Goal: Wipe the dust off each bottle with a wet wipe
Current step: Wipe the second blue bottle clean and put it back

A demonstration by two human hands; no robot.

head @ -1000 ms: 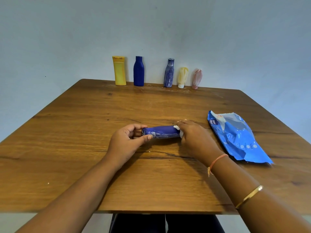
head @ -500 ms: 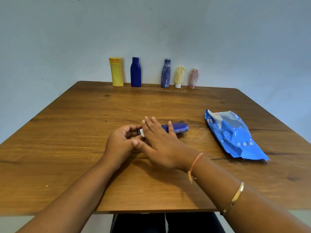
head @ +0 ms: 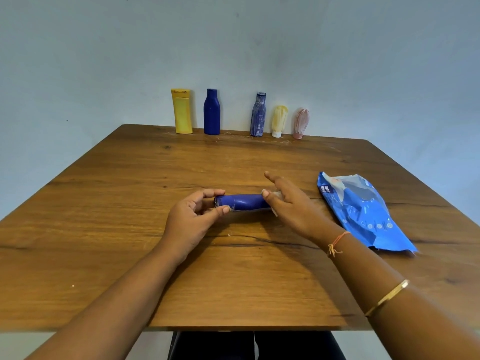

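along the far edge of the worktop [head: 104,229], against the wall, we see a row standing upright: a yellow bottle [head: 181,111], then a navy bottle [head: 212,113], a gap, a streaked bottle [head: 258,115], a cream tube [head: 279,120] and a pink tube [head: 300,123], both on their caps.

nearer us, in the middle of the worktop, our left hand [head: 189,222] grips one end of a blue bottle [head: 244,202] between curled fingers and thumb. the blue bottle lies on its side on the wood, running left to right. at its other end our right hand [head: 291,203] lies with fingers stretched out, thumb on the bottle, pressing a white wet wipe [head: 275,196] against it; only scraps of the wipe show under the palm. near that hand on the right, a blue pack of wipes [head: 363,211] lies flat.
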